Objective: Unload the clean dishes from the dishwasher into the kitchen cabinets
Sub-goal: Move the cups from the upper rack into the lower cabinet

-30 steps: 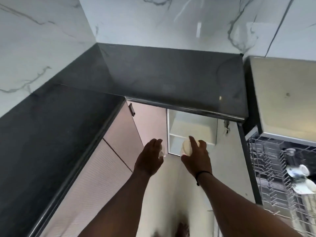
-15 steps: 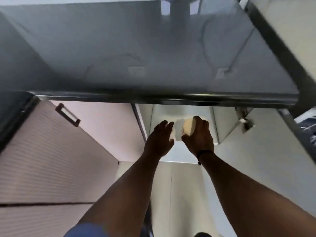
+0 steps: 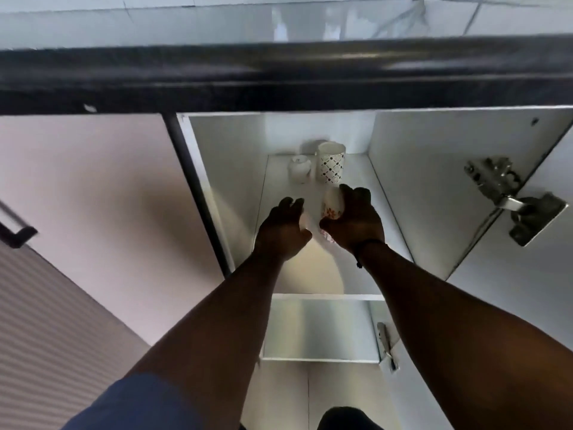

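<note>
Hands reach into the open lower cabinet with cups

Both arms stretch forward under the dark glossy counter (image 3: pixel 279 69) edge into a white-walled lower cabinet (image 3: pixel 235 169) whose door (image 3: pixel 527 305) stands swung open to the right, its two metal hinges (image 3: pixel 508 197) showing.

The right hand (image 3: pixel 353 221) is closed around a small white cup with a red flower pattern (image 3: pixel 331 204), which is tilted on its side; thumb below, fingers over the top. It hangs above the white upper shelf (image 3: pixel 310 274), and whether the cup touches the shelf cannot be told. A dark band (image 3: pixel 364 246) circles the right wrist.

The left hand (image 3: pixel 285 228) is just beside it, curled around something pale (image 3: pixel 305 220), of which only a thin edge shows between the fingers; what it is cannot be made out. A further bit of white with red marks (image 3: pixel 327 237) peeks out between the two hands at the right palm's heel.

Further back on the same shelf stand two upright pieces close together: a tall white mug with a dark diamond pattern (image 3: pixel 330 162), and to its left a smaller plain white rounded cup (image 3: pixel 299 169). Both are well apart from the hands.

Below the shelf edge a second, lower compartment (image 3: pixel 319 330) is visible. To the left is a closed pinkish cabinet door (image 3: pixel 102 197), and at the far left a ribbed panel (image 3: pixel 46 321) with a dark bar handle (image 3: pixel 15 234). A blue sleeve (image 3: pixel 136 405) shows at the bottom on the left arm.
</note>
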